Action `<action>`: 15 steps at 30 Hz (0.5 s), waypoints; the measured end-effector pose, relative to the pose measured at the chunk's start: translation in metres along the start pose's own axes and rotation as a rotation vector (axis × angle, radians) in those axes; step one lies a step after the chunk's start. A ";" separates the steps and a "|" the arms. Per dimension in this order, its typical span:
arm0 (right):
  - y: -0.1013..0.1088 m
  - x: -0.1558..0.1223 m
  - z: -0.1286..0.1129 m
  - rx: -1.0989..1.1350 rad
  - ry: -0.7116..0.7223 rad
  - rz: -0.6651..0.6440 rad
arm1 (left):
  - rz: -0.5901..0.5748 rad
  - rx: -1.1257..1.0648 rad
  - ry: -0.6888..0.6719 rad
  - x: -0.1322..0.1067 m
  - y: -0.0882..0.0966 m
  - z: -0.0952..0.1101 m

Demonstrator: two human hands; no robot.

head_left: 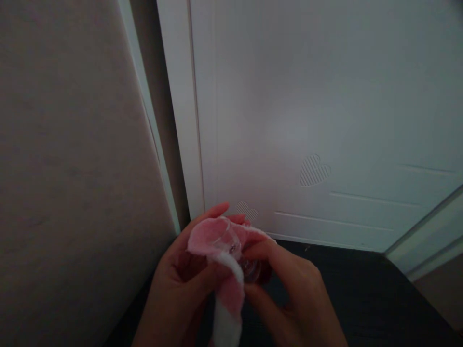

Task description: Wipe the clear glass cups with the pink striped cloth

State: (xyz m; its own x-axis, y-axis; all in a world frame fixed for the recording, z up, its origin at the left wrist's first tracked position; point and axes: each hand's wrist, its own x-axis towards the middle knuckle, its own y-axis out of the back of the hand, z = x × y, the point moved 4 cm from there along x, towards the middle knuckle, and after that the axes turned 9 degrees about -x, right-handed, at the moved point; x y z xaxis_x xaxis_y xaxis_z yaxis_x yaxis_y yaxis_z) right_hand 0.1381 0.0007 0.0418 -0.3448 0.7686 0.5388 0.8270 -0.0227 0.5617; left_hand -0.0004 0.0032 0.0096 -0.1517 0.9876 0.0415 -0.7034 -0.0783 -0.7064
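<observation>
Low in the head view, a pink and white cloth (pixel 230 295) is wrapped around part of a small clear glass (pixel 252 271). My left hand (pixel 181 274) is closed around the cloth from the left, its thumb pressing on the near fold. One end of the cloth hangs down below the hands. My right hand (pixel 292 284) is at the right side of the glass, fingers and thumb curled about its round end and touching the cloth. The rest of the glass lies within the cloth, partly hidden, so its full shape is unclear.
A white door (pixel 307 86) with embossed hearts and lines stands just beyond the hands. To the left is a beige patterned wall (pixel 72 144) with a pale trim strip. A dark surface (pixel 347 284) lies below. White trim (pixel 427 255) runs at the right. The light is dim.
</observation>
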 end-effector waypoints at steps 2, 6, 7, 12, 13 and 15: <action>0.001 -0.001 0.001 -0.053 0.032 0.027 | -0.034 0.050 0.007 0.002 -0.001 -0.001; 0.003 -0.004 0.001 -0.130 0.054 0.070 | -0.011 0.121 0.021 0.003 -0.003 -0.001; 0.004 -0.005 0.001 -0.143 0.046 0.075 | 0.002 0.133 0.012 0.003 -0.004 -0.001; 0.005 -0.008 0.003 -0.105 -0.148 0.114 | -0.005 0.165 -0.001 -0.001 -0.007 0.000; 0.005 -0.009 0.003 -0.082 -0.191 0.117 | -0.008 0.163 0.006 -0.001 -0.006 -0.001; 0.003 -0.011 0.003 -0.050 -0.244 0.115 | -0.030 0.152 0.028 -0.001 -0.005 -0.002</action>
State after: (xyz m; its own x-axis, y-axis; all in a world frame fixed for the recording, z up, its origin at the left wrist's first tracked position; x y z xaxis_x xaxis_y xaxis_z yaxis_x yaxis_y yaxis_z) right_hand 0.1450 -0.0059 0.0359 -0.1276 0.8902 0.4374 0.8298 -0.1457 0.5387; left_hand 0.0047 0.0033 0.0112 -0.1110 0.9930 0.0397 -0.8044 -0.0663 -0.5903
